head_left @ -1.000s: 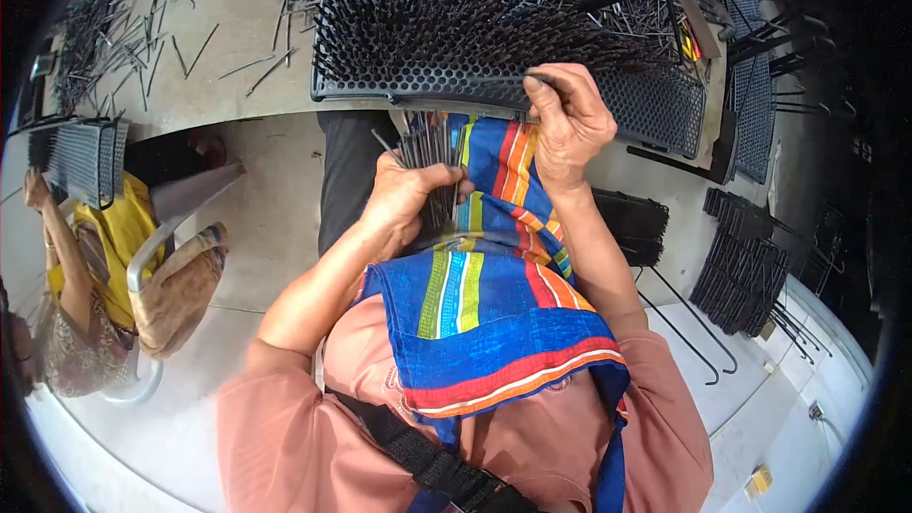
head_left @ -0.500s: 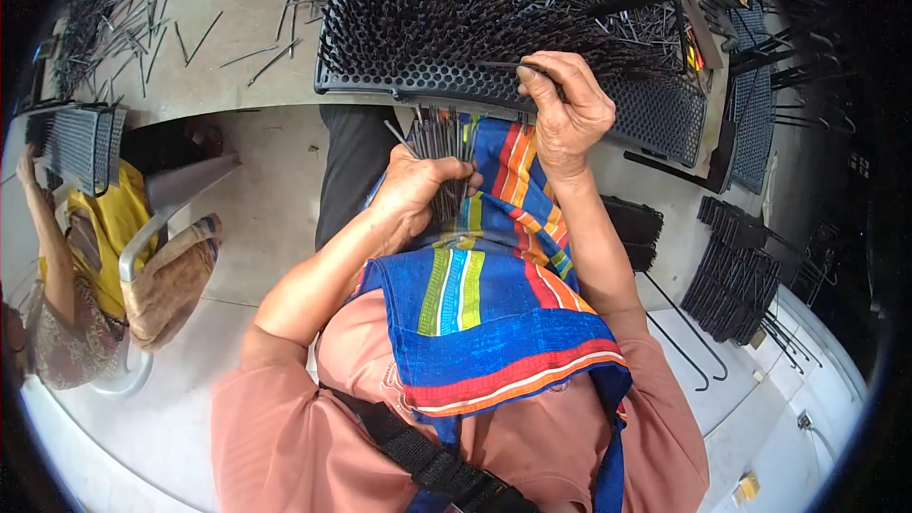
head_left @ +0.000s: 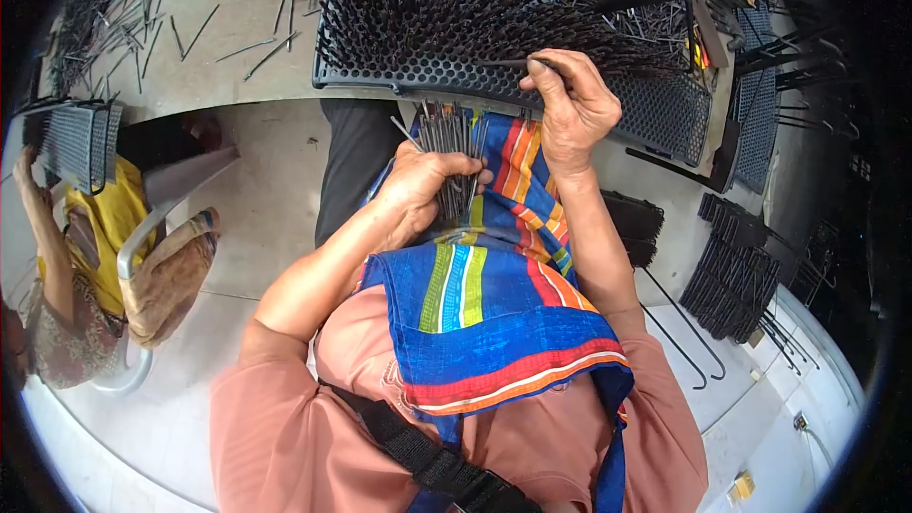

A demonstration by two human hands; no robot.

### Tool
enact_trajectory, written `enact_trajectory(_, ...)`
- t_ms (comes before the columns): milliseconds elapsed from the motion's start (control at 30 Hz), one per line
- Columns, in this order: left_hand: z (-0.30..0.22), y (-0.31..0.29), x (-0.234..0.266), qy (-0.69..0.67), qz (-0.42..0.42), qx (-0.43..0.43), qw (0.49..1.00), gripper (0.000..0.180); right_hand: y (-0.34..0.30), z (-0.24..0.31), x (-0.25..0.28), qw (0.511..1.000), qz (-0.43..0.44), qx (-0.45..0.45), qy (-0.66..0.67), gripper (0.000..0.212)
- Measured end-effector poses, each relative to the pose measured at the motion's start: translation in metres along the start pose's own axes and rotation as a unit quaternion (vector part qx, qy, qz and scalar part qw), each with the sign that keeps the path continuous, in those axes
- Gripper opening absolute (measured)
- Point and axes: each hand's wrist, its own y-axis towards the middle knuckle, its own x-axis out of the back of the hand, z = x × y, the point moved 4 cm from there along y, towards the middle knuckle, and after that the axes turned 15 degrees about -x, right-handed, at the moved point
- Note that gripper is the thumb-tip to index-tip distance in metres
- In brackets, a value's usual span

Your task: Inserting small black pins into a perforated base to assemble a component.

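My left hand (head_left: 423,185) is closed round a bundle of thin dark metal rods (head_left: 454,138) over my lap, their ends fanning out above the fist. At the near edge of a black perforated rack (head_left: 532,85), my right hand (head_left: 575,114) has thumb and forefinger pinched on a single dark rod (head_left: 502,63). That rod points left from the fingertips, lying almost level above the bare holes. Behind it, many dark rods (head_left: 427,19) stand packed in the rack's holes. Whether the pinched rod touches a hole I cannot tell.
Loose rods (head_left: 195,33) are strewn over the table (head_left: 228,76), with a denser heap behind the rack. Racks with hooked wire handles (head_left: 731,271) stand low on the right. At far left another person's arm (head_left: 46,228) reaches to a similar rack (head_left: 84,138).
My right hand has shifted very slightly to the right, still pinching the rod. The left hand keeps its hold on the bundle, and the view has moved a little.
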Motion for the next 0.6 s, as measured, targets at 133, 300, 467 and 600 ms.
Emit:
enact_trajectory(133,-0.001,0.001,-0.002,0.012,-0.001,0.015,1.000,0.015,0.013,0.012,-0.018,0.978,0.022,0.119,-0.170,0.010)
enact_trajectory(300,0.004,0.007,-0.001,-0.012,-0.003,0.000,1.000,0.013,0.017,0.019,-0.028,0.967,0.037,0.094,-0.235,0.011)
enact_trajectory(467,0.004,0.007,0.002,-0.039,-0.019,-0.001,0.999,0.013,0.015,0.012,-0.026,0.973,0.023,0.095,-0.211,0.011)
enact_trajectory(600,0.003,0.009,0.004,-0.047,-0.013,-0.015,0.999,0.014,0.009,0.013,-0.024,0.978,0.017,0.092,-0.188,0.011)
